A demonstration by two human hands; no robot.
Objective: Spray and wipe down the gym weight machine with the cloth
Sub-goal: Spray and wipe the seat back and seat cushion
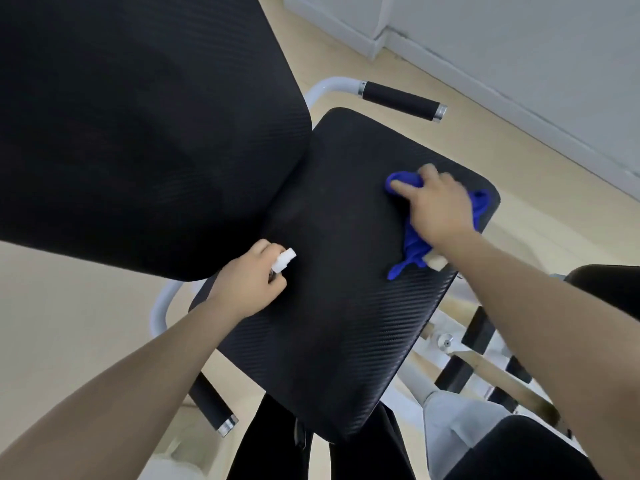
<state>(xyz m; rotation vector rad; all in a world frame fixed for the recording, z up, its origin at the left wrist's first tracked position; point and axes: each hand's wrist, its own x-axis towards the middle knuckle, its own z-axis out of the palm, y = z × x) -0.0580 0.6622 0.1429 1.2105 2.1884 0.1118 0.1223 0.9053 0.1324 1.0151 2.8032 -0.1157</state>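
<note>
Pressing blue cloth (410, 244) flat under right hand (438, 206) to wipe seat pad (332, 327); left hand (249, 277) grips what's probably the spray bottle (284, 259), parked aside.

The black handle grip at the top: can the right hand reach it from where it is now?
Probably yes. The right hand presses the blue cloth on the seat pad, and nothing lies between it and the handle grip beyond the pad's edge.

Both my bare forearms reach forward. My left hand (247, 278) is curled into a fist, knuckles up. My right hand (438, 206) stretches farther out, palm down, fingers (401, 188) spread and pressing flat, wrist slightly bent.
</note>
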